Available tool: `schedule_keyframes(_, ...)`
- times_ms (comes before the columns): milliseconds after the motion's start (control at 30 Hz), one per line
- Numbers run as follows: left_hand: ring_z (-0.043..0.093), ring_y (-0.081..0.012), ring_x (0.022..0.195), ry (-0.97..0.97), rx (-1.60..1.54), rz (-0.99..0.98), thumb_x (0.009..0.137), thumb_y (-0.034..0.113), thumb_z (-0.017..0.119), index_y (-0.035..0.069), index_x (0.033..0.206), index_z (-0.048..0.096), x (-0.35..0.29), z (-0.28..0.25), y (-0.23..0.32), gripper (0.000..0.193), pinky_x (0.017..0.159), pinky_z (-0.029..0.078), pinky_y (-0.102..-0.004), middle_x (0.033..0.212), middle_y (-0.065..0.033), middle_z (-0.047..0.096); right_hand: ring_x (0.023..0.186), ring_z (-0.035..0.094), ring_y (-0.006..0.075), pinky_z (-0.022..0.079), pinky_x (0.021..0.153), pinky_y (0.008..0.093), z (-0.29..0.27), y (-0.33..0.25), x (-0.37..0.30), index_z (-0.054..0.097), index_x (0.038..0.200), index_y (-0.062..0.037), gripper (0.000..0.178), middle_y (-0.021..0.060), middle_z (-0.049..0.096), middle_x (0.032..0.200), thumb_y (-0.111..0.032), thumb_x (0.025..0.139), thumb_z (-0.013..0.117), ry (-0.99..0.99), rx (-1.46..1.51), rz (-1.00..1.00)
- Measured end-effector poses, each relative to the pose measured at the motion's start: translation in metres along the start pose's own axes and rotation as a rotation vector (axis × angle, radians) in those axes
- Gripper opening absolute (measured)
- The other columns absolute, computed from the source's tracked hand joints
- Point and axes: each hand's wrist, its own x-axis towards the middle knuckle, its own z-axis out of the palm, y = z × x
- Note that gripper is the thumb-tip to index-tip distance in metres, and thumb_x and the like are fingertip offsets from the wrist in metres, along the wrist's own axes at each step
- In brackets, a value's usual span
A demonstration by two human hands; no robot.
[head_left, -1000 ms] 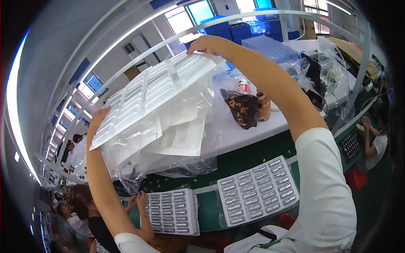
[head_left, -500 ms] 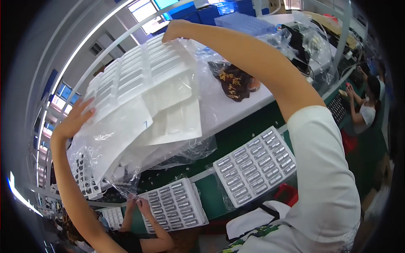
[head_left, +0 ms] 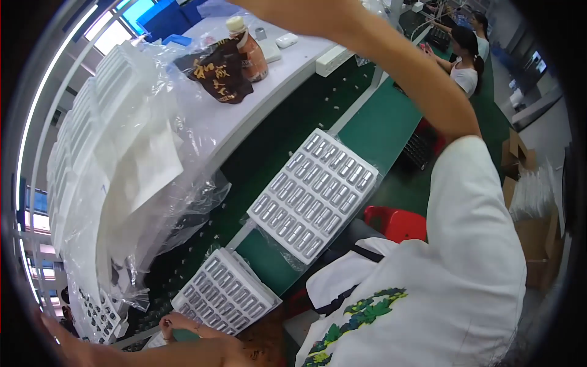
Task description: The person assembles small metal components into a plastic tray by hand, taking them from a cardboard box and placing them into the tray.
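The right forearm (head_left: pixel 391 55) is cut off by the top edge, leaving the right hand's fingers unseen. Blur and the dark lower-left rim obscure the left hand (head_left: pixel 56 335); a brown pouch (head_left: pixel 221 76) partly hides the orange-labelled bottle (head_left: pixel 252 58).

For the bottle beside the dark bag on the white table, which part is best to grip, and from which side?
Probably grip the bottle body, below the pale cap, from the right: it appears upright, and the dark bag covers part of its left side.
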Motion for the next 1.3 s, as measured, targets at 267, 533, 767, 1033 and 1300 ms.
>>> schedule_keyframes(267, 0.037, -0.0117, 0.057, 0.126, -0.16, -0.465, 0.103, 0.029, 0.052, 0.009, 0.082, 0.044, -0.243, 0.06, -0.133, 0.03, 0.053, 0.028, -0.0269, 0.062, -0.0017, 0.038, 0.065, 0.059, 0.0261, 0.046, 0.063, 0.0365, -0.062, 0.006, -0.402, 0.061, 0.072, -0.0003, 0.034, 0.0126, 0.062, 0.071, -0.018, 0.1, 0.052, -0.448, 0.208, 0.874)
schedule_keyframes(533, 0.064, -0.0238, 0.066, -1.409, -0.044, -1.216, 0.097, 0.031, 0.059, 0.001, 0.087, 0.07, -0.465, 0.118, -0.097, 0.033, 0.062, 0.048, -0.0336, 0.075, -0.0146, 0.067, 0.069, 0.063, 0.0234, 0.049, 0.069, 0.0362, -0.064, 0.122, -0.599, 0.064, 0.076, 0.0031, 0.043, 0.015, 0.066, 0.073, -0.027, 0.103, 0.048, -0.579, 0.188, 1.451)
schedule_keyframes(767, 0.063, -0.0435, 0.1, -1.584, 0.01, -1.181, 0.099, 0.04, 0.051, 0.003, 0.109, 0.067, -0.757, 0.275, -0.138, 0.042, 0.09, 0.049, -0.0455, 0.103, -0.0255, 0.067, 0.091, 0.06, 0.0333, 0.049, 0.079, 0.0408, 0.037, 0.291, -0.626, 0.063, 0.093, -0.0023, 0.026, 0.0152, 0.063, 0.095, -0.026, 0.099, 0.054, -0.73, 0.342, 0.855)
schedule_keyframes(1033, 0.064, -0.0429, 0.094, -1.48, -0.257, -0.776, 0.098, 0.036, 0.052, 0.004, 0.107, 0.066, -0.894, 0.453, -0.209, 0.036, 0.086, 0.049, -0.0474, 0.099, -0.0254, 0.067, 0.109, 0.055, 0.0308, 0.043, 0.089, 0.0442, 0.033, 0.334, -0.671, 0.06, 0.108, -0.0093, 0.029, 0.0118, 0.056, 0.121, -0.031, 0.091, 0.068, -0.848, 0.419, 0.294)
schedule_keyframes(1300, 0.064, -0.0432, 0.095, -1.201, -0.194, -0.826, 0.098, 0.034, 0.052, 0.004, 0.108, 0.066, -0.964, 0.445, -0.181, 0.034, 0.087, 0.049, -0.048, 0.1, -0.0253, 0.067, 0.111, 0.055, 0.0325, 0.043, 0.095, 0.0431, 0.023, 0.325, -0.671, 0.062, 0.11, -0.0076, 0.036, 0.0139, 0.058, 0.123, -0.023, 0.081, 0.077, -0.85, 0.26, 0.367)
